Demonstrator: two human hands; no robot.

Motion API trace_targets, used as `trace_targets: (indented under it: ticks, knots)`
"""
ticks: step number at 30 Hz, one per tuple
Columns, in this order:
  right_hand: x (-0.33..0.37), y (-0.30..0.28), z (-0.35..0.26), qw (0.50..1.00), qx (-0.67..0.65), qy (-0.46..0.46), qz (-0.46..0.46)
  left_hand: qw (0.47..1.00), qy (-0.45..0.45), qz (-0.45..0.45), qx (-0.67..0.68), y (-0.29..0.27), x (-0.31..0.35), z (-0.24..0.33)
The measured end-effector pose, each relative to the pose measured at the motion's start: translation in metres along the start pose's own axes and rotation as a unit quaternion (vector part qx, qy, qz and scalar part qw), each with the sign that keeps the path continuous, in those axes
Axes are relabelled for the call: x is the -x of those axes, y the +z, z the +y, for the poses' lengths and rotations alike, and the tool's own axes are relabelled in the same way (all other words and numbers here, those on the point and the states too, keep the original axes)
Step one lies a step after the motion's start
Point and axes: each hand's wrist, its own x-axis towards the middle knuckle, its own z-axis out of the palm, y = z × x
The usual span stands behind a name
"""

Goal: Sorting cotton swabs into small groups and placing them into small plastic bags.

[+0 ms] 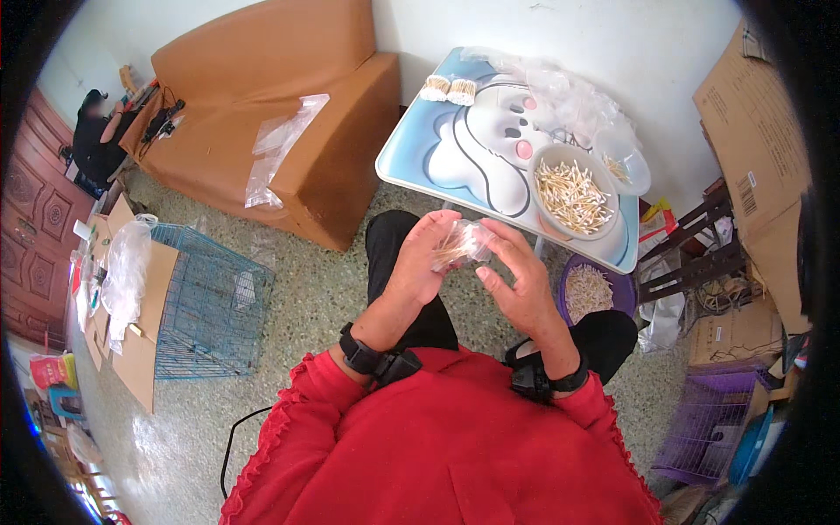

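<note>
Over my lap, a small clear plastic bag of cotton swabs [455, 248] is held up. My left hand [418, 261] is closed around its left side. The fingers of my right hand [518, 267] bend onto the bag's right end, while that thumb stands away from it. Past my hands, a translucent tub [535, 203] heaped with loose cotton swabs [573, 194] sits on a table [411, 175] with a cartoon animal top. Two bundles of swabs [449, 90] lie near the table's far left corner.
A purple basin [623, 293] of swabs stands on the floor by my right knee. Clear plastic bags [569, 92] and a smaller tub [637, 166] crowd the table's far right. Left are a brown sofa [262, 52], a wire cage [210, 306] and, farther off, a person [96, 144].
</note>
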Motion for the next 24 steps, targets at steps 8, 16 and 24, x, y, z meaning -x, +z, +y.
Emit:
trace_targets:
  ticks: [8, 16, 24]
  knots:
    - [0.000, -0.002, -0.005, 0.999, -0.014, 0.029, 0.000, 0.998, 0.052, -0.027, -0.003, -0.010, -0.009, -0.008]
    - [0.005, 0.009, 0.002, 0.996, -0.041, 0.073, 0.006, 0.992, 0.085, 0.002, -0.095, 0.003, -0.003, -0.012]
    - [0.004, 0.009, -0.002, 0.999, 0.011, -0.037, -0.017, 0.991, 0.110, 0.070, 0.001, -0.002, -0.006, -0.008]
